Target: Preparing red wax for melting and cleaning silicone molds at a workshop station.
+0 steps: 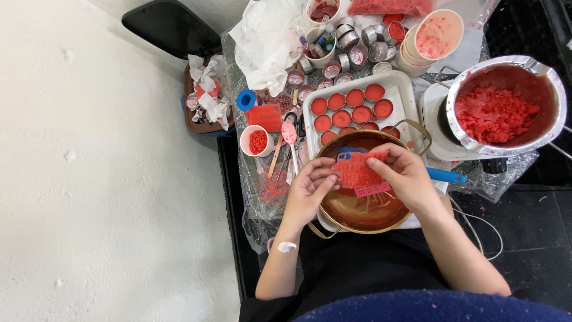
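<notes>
Both hands pinch a red wax slab over a gold bowl.
From the head view, the left hand (310, 189) and right hand (406, 176) each grip one end of the slab (356, 169) above the bowl (363, 211). A white tray (411, 95) of red cups sits just behind.

Single head-worn view, looking steeply down.

Camera sits above the seated person's lap, facing almost straight down and slightly forward. Both forearms enter from the bottom edge; the hands fall near frame centre, at close range. The cluttered work surface fills the upper middle and right; pale floor takes the left third. No second view, so nothing overlaps.
</notes>
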